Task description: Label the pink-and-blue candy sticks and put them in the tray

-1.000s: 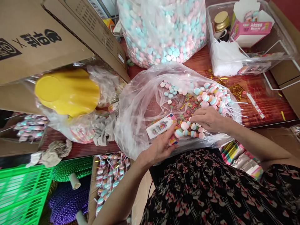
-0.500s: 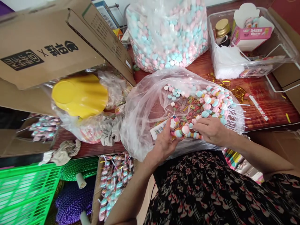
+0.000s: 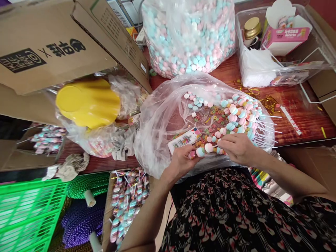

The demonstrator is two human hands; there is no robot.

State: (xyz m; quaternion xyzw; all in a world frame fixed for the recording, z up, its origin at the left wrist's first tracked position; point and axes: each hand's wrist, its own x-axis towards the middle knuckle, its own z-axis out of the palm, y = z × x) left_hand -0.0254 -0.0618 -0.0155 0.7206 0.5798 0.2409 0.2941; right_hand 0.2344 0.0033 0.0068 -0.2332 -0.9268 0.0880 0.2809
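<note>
The left hand (image 3: 182, 162) pinches one end of a candy skewer (image 3: 207, 148), and the right hand's (image 3: 237, 148) curved fingers (image 3: 228, 142) close on its far candies, above a clear plastic bag (image 3: 154, 140). The skewer should feel light, stiff and brittle (safest held by the stick). One is in hand; the other skewers (image 3: 243, 115) are too tangled to count.
</note>
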